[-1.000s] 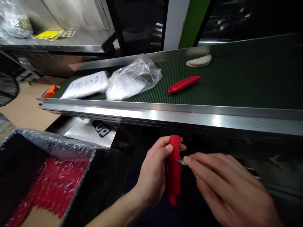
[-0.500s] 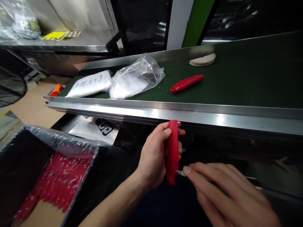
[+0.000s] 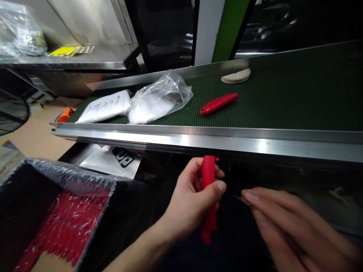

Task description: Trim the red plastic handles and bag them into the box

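My left hand (image 3: 193, 202) grips a red plastic handle (image 3: 208, 177), held upright below the conveyor's steel edge, with the thumb pressed across its front. My right hand (image 3: 286, 223) sits just to its right, fingers pinched on a small metal blade (image 3: 239, 198) whose tip points toward the handle. A short gap separates blade and handle. A second red handle (image 3: 218, 103) lies on the green conveyor belt (image 3: 283, 102) beyond.
A black box (image 3: 25, 211) lined with clear plastic holds several red handles (image 3: 62, 226) at lower left. On the belt lie two plastic bags (image 3: 136, 104) and a pale flat piece (image 3: 236, 76). A steel rail (image 3: 198, 138) runs along the belt's near edge.
My left hand turned the red handle and set its thumb across the front. My right hand drew the blade off the handle's lower edge, up and to the right.
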The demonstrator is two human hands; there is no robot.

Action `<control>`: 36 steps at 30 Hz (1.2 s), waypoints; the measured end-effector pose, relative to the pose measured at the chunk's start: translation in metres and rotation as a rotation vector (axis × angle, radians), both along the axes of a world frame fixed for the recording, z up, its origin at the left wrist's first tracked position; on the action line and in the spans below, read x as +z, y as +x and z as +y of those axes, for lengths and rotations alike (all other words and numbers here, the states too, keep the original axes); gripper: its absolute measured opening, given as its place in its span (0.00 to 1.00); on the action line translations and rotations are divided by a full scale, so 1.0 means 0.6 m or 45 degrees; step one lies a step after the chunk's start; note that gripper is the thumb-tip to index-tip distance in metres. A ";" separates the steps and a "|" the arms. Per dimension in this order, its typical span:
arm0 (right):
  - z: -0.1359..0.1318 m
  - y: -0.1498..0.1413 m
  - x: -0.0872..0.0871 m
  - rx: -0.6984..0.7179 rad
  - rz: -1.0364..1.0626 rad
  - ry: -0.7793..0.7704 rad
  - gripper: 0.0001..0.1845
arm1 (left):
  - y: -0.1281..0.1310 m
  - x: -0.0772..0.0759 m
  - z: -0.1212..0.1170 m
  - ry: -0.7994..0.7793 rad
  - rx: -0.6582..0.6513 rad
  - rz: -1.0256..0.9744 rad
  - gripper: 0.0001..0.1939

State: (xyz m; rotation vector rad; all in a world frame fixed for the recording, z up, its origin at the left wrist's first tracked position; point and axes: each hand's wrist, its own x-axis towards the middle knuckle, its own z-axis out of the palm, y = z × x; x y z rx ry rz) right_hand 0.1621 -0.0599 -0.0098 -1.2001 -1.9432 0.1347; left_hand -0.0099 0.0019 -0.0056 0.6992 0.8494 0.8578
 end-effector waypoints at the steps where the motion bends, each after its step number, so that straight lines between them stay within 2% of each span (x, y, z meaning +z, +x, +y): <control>1: 0.001 -0.003 0.001 -0.017 0.006 -0.005 0.18 | -0.002 -0.001 -0.005 0.010 -0.036 0.021 0.13; 6: 0.012 -0.012 0.003 -0.138 0.088 -0.022 0.17 | -0.007 -0.005 -0.020 0.009 -0.120 0.091 0.14; 12: 0.027 -0.001 0.002 0.007 -0.074 0.028 0.20 | -0.007 0.001 -0.030 0.050 -0.104 0.140 0.14; 18: 0.031 -0.001 0.002 -0.025 -0.156 0.081 0.18 | -0.009 0.003 -0.034 0.068 -0.110 0.217 0.13; 23: 0.036 0.009 -0.008 -0.034 -0.185 0.106 0.21 | -0.011 0.004 -0.037 0.057 -0.158 0.227 0.13; 26: 0.036 0.019 -0.008 -0.137 -0.151 0.084 0.21 | -0.010 0.007 -0.039 0.051 -0.191 0.167 0.13; 28: 0.033 0.022 -0.005 -0.181 -0.063 0.071 0.21 | -0.008 0.007 -0.039 -0.025 -0.206 0.111 0.14; 36: 0.018 0.007 -0.004 0.000 0.035 -0.052 0.19 | 0.002 0.002 -0.036 -0.257 -0.169 -0.252 0.15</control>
